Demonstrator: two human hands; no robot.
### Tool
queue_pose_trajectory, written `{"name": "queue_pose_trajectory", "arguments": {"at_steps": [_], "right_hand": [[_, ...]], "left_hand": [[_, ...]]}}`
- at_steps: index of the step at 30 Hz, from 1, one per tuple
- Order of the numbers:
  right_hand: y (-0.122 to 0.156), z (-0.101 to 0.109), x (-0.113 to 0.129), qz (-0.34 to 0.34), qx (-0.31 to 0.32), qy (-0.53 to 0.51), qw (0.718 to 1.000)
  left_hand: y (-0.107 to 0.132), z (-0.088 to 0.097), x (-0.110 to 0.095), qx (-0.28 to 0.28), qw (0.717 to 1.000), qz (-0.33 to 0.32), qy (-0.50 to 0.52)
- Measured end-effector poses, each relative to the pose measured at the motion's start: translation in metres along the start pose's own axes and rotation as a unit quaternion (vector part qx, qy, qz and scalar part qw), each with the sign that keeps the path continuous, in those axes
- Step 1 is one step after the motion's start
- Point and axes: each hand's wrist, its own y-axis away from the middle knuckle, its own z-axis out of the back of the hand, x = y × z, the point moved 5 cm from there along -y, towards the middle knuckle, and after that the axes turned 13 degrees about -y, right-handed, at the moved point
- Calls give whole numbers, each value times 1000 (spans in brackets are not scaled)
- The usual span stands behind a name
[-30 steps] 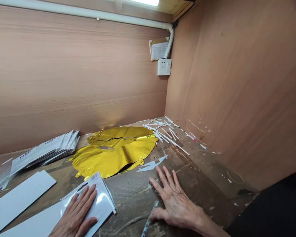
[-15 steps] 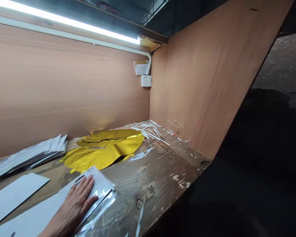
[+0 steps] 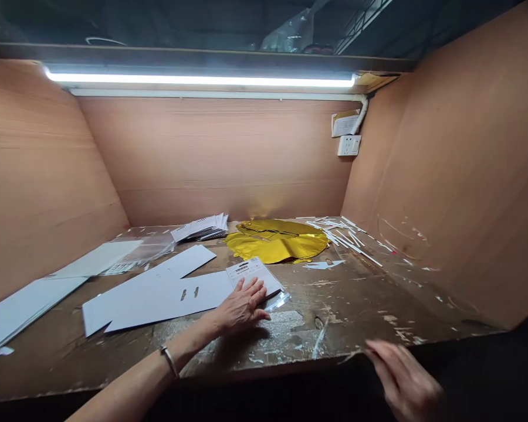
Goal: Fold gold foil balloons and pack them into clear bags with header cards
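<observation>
My left hand point(image 3: 243, 303) lies with spread fingers on a white printed card point(image 3: 250, 269) with a hang slot; a clear plastic bag point(image 3: 280, 300) shows under the card's right edge. Beneath and left of it are long white cardboard sheets point(image 3: 158, 296) with slots. My right hand point(image 3: 402, 375), slightly blurred, is beyond the table's front edge at lower right. Its fingers are pressed together, with a faint thin strip by the tips; what they hold is unclear. Yellow shiny foil sheets point(image 3: 275, 249) lie behind the card.
A stack of printed cards point(image 3: 202, 227) is at the back, beside clear plastic bags point(image 3: 152, 243). More white sheets point(image 3: 39, 305) lie at left. Thin white strips point(image 3: 347, 237) are scattered in the back right corner. Wooden panels point(image 3: 211, 158) enclose the worn table point(image 3: 356, 305).
The view has swung left, bringing the left panel and more white sheets into sight. My right hand now shows at lower right. My left hand stays on the card.
</observation>
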Motion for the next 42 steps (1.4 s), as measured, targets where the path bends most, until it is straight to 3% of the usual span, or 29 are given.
{"name": "queue_pose_trajectory", "arguments": {"at_steps": [5,8,10,17,25,28,32,36,39,42], "right_hand": [[-106,-73,25,98,169,-42,980],[-136,-113,37,134,233,-83,960],[-141,-126,37,139,242,-101,955],[-140,-130,30,128,268,-130,946],[-146,-154,31,98,273,-97,952],[-149,-148,24,94,305,-122,940],[-151,-134,19,141,359,-187,904],[-147,-135,24,143,350,-217,900],[-144,-143,31,102,339,-274,894],[-148,-150,34,-4,326,-321,889]], "left_hand": [[13,-12,-4,20,999,18,42],[18,-13,-3,15,998,21,61],[21,-13,-2,7,997,21,72],[30,-18,5,9,993,54,103],[31,-13,6,14,989,51,136],[31,-14,8,2,988,43,149],[29,-16,11,-5,987,29,160],[31,-11,14,-1,984,25,175],[32,-6,15,-14,983,16,181],[30,-8,17,-36,981,29,187]]}}
